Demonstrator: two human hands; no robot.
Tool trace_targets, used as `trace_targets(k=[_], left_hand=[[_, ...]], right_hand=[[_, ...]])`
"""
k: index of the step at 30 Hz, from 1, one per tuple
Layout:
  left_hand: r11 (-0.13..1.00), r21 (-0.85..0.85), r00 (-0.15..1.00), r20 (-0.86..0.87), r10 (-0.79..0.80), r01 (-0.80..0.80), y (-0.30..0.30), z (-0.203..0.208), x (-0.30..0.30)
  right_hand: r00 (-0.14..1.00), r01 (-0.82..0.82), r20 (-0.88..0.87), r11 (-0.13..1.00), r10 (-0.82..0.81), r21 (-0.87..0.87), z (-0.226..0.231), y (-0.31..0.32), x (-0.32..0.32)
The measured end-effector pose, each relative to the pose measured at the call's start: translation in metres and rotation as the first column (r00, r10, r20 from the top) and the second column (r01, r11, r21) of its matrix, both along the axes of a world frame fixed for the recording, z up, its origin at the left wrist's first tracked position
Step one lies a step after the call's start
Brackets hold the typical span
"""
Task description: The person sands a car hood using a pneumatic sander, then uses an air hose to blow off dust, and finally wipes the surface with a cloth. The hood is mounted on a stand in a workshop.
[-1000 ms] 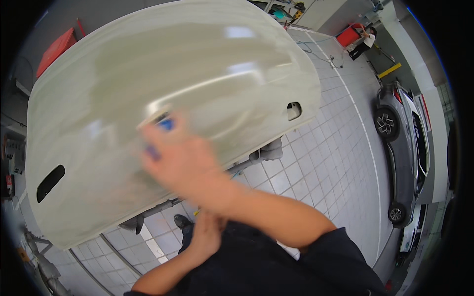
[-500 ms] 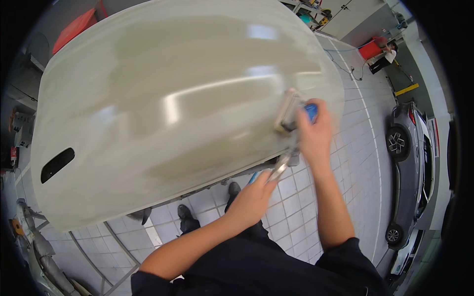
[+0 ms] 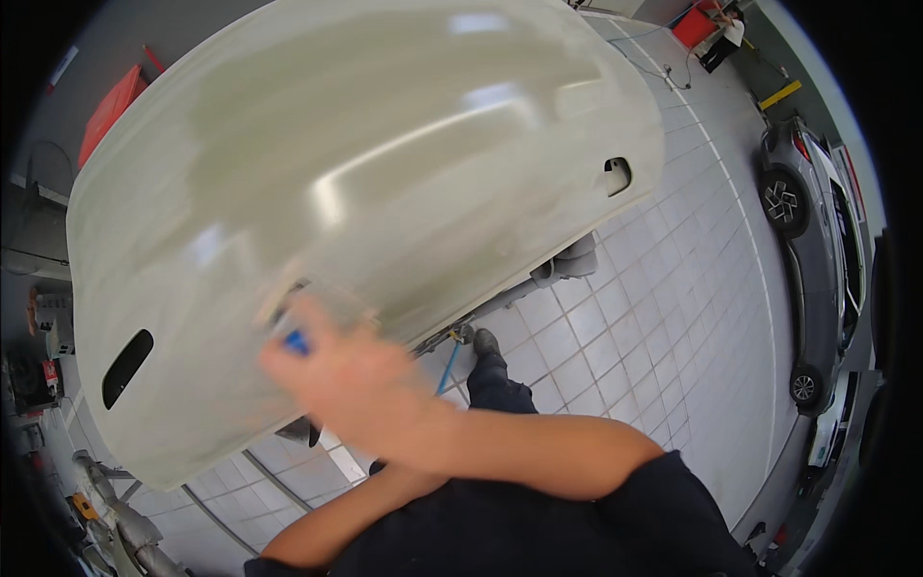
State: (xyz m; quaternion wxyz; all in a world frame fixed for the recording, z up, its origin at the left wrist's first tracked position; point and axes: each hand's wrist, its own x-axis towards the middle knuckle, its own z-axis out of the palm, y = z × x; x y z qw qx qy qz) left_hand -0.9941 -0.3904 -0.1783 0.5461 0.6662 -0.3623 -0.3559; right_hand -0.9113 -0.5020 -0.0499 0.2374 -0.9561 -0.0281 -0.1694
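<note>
Bonnet panel [image 3: 404, 221], coated pale grey with olive-toned patches, lies across the left and centre of the scene, in front of the person. Two openings are noted: a dark slot [image 3: 127, 369] at the left and a smaller cut-out [image 3: 618, 176] at the right. The surface shows bright light reflections.

Right hand [image 3: 361, 375]: grasping a hand tool [image 3: 296, 342] with a blue part showing at the fingers and a pale edge beyond it. Position is over the left near portion of the panel. Hand and tool are blurred; contact with the surface cannot be confirmed. Left hand [image 3: 411, 481]: largely hidden behind the right wrist; whether it is clenched or released cannot be told.

A blue hose [image 3: 449, 367] hangs by the near edge, beside a dark shoe [image 3: 486, 341] on the tiled floor [image 3: 663, 288]. A grey car [image 3: 817, 255] stands at the right, well apart. Far right, another person [image 3: 723, 43] stands next to a red object [image 3: 692, 28].
</note>
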Motion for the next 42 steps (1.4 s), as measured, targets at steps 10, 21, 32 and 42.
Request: trace_targets(k=[10, 21, 32, 42], left_hand=[[0.956, 0.124, 0.961, -0.109, -0.252, 0.265, -0.188, 0.026, 0.002], [0.982, 0.183, 0.991, -0.132, -0.033, 0.057, 0.05, -0.008, 0.011], [0.901, 0.034, 0.902, -0.029, -0.431, 0.432, -0.07, -0.042, 0.005], [0.876, 0.205, 0.898, -0.159, -0.411, 0.437, -0.158, -0.015, -0.008]], right_hand=[[0.794, 0.607, 0.043, 0.794, -0.607, 0.001, 0.005, -0.218, -0.039], [0.946, 0.254, 0.129, 0.929, -0.297, 0.27, -0.026, -0.025, -0.036], [0.952, 0.302, 0.074, 0.952, -0.298, -0.05, -0.041, -0.052, -0.072], [0.709, 0.672, 0.104, 0.713, -0.697, 0.2, -0.038, -0.205, -0.092]])
